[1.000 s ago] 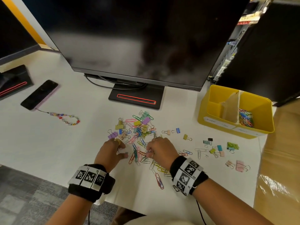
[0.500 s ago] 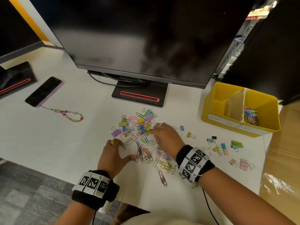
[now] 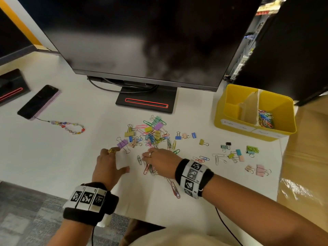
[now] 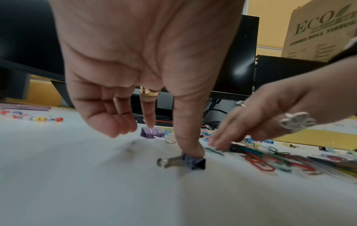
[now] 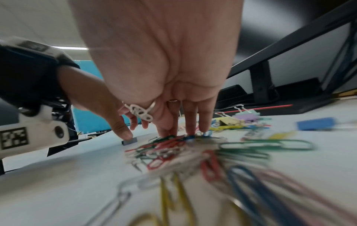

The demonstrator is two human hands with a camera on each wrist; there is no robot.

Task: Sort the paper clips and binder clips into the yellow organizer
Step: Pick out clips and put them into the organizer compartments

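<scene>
Presently I log, on the white desk:

Left hand: palm down, thumb tip pressing a small dark blue binder clip flat against the desk; index finger extended to the top of a purple binder clip; the remaining fingers loosely curled, holding nothing

Right hand: fingers straight and spread, tips resting on a loose heap of coloured paper clips just right of the left thumb; nothing gripped

Mixed pile: paper clips and pastel binder clips tangled together, between the hands and the monitor stand

Scattered binder clips: blue, green, pink, olive and black ones, strewn right of the pile, well apart from both hands

Yellow organizer: far right of the desk, split by a cardboard divider; right compartment holds coloured paper clips; I cannot see the floor of the left compartment; white labels on the front wall, writing too faint for me to read

Phone with a beaded strap: far left, well apart from the clips
</scene>
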